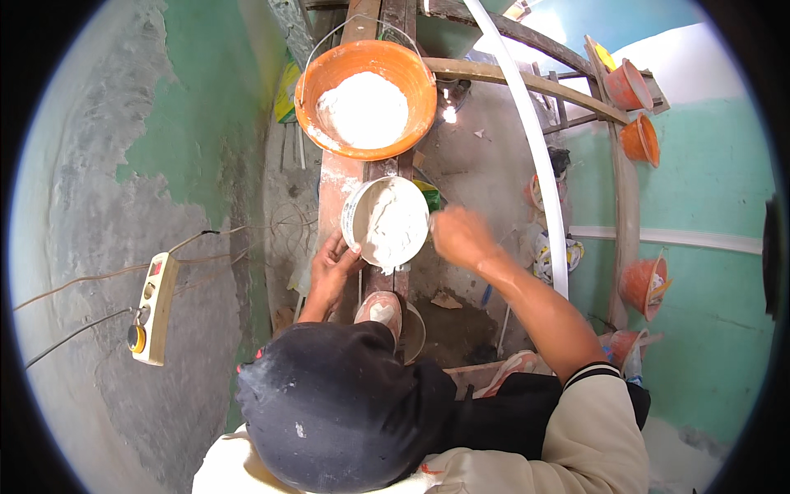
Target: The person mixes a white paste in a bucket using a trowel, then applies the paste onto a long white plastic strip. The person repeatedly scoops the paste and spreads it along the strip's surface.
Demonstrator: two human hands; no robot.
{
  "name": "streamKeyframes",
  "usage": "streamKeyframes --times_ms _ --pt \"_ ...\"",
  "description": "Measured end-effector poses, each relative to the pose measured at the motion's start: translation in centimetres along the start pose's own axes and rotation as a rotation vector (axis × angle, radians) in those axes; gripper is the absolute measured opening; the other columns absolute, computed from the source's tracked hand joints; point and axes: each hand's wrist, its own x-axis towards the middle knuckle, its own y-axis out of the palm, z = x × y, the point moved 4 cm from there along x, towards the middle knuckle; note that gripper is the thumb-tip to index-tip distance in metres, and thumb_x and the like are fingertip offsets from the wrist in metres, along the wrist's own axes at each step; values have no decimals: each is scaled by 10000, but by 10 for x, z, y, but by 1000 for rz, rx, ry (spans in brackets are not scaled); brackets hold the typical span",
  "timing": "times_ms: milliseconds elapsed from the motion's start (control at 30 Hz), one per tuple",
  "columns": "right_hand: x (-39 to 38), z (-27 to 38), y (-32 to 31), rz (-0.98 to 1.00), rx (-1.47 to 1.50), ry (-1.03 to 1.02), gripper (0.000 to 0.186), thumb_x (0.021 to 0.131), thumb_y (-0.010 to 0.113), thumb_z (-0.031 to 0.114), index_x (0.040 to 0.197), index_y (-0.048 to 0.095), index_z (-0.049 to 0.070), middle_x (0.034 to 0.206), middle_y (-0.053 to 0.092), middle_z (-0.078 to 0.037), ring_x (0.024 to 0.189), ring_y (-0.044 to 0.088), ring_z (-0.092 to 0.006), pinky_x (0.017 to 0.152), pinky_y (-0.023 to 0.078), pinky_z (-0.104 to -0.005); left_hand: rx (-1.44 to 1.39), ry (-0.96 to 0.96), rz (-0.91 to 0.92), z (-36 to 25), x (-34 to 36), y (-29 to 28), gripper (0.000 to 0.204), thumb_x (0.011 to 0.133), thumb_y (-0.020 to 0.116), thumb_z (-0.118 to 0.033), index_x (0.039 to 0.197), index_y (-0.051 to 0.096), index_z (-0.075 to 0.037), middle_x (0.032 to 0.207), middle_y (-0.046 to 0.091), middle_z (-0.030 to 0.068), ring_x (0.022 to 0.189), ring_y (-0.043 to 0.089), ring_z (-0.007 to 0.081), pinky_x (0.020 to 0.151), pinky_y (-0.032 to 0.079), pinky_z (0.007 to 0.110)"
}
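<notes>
White tub (349, 219), gripped at its near-left rim by the left hand (331, 273), may tip if the curled right hand (462, 239) alongside, its hold unclear, pushes hard.

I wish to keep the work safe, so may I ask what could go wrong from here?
The white bucket, held by the left hand above narrow planks, might tip and spill its white paste. The shoe close by could bump it. The orange bucket, whose rim reaches past the planks, might fall with its white powder if knocked.
</notes>
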Motion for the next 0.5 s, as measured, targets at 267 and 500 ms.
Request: streamKeyframes --times_ms 267,500 --pt "-6 18 4 86 468 12 325 953 662 234 1163 760 7 934 724 -297 908 711 -455 829 548 -484 -17 -3 23 -1 5 -1 711 1020 702 -193 1606 347 -3 1485 593 85 1265 623 191 1053 530 410" --pt "9 -4 -3 -156 264 -107 256 938 625 170 1101 783 52 1010 714 -242 908 713 -444 839 566 -551 -22 1 29 5 7 -2 700 1017 703 -206 1598 367 -6 1479 598 85 1259 630 195 1048 532 421"
